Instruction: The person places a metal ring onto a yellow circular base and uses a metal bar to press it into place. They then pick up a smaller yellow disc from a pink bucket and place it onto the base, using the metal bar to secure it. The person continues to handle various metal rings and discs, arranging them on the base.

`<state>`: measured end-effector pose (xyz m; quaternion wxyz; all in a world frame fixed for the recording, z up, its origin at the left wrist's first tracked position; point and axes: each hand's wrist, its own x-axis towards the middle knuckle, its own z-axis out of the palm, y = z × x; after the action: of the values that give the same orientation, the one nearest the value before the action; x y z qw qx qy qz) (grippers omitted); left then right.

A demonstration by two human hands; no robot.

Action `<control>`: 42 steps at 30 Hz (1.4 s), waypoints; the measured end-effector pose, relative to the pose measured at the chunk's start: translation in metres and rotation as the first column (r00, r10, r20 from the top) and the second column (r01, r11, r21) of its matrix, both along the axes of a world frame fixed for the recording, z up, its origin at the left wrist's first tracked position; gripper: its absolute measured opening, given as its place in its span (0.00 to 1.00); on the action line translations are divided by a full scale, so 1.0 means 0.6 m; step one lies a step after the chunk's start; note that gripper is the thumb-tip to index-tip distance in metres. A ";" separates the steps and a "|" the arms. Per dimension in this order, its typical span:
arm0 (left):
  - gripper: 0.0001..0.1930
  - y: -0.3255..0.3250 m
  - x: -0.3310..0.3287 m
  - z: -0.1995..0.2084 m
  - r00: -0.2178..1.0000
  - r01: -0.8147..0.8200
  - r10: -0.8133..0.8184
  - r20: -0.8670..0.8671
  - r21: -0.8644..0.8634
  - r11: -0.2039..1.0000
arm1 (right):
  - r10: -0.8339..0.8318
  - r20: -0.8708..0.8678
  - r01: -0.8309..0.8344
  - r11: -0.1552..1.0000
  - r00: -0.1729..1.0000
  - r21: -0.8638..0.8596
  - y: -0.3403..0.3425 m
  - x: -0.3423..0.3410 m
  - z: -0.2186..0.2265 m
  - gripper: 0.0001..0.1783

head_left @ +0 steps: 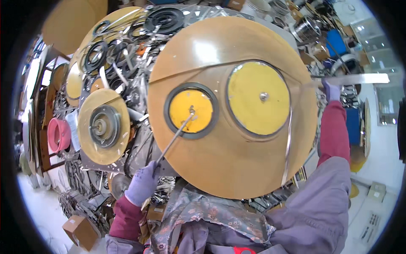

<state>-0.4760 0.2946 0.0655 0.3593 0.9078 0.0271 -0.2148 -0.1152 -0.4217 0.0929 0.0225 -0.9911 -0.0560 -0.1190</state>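
Observation:
A large round tan board (228,169) fills the middle of the view. On it lie a small yellow disc (198,101) with a dark ring around it and a larger yellow disc (253,103) to its right. My left hand (143,183), in a light purple glove, is closed around a thin metal rod (173,139); the rod's far end meets the small disc's centre. Off the board's right edge, my gloved right hand (333,89) is closed on a long pale flat strip (363,79). A narrow shiny band (289,148) runs down from the larger disc's right side.
A smaller tan disc with a grey stepped hub (101,127) stands at the left. Metal scraps and black rings (165,20) crowd the far left. A pink basin (59,134) and a cardboard box (81,232) are farther left. Metal parts and a blue container (337,42) lie far right.

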 end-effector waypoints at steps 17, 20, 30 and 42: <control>0.05 0.034 0.075 -0.058 0.984 0.062 -0.063 0.165 0.013 0.998 | -0.216 -0.372 0.430 0.407 0.903 0.806 0.199 -0.166 0.049 0.14; 0.06 0.037 0.085 -0.079 0.982 0.050 -0.044 0.183 -0.027 0.998 | -0.073 -0.531 0.483 0.531 0.844 0.696 0.257 -0.276 0.081 0.13; 0.06 0.040 0.128 -0.097 0.968 0.112 -0.124 0.218 0.070 0.991 | 0.681 -0.593 0.078 0.626 0.431 0.776 0.645 -0.229 0.078 0.09; 0.08 -0.006 0.195 -0.088 0.984 0.034 -0.053 0.172 0.112 0.993 | 0.689 -0.567 -0.372 0.723 0.451 0.582 0.690 -0.013 0.102 0.07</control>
<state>-0.3588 0.2910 0.0125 0.3054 0.9417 -0.0126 -0.1405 -0.1232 -0.0079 0.1542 0.2692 -0.8499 -0.3310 0.3093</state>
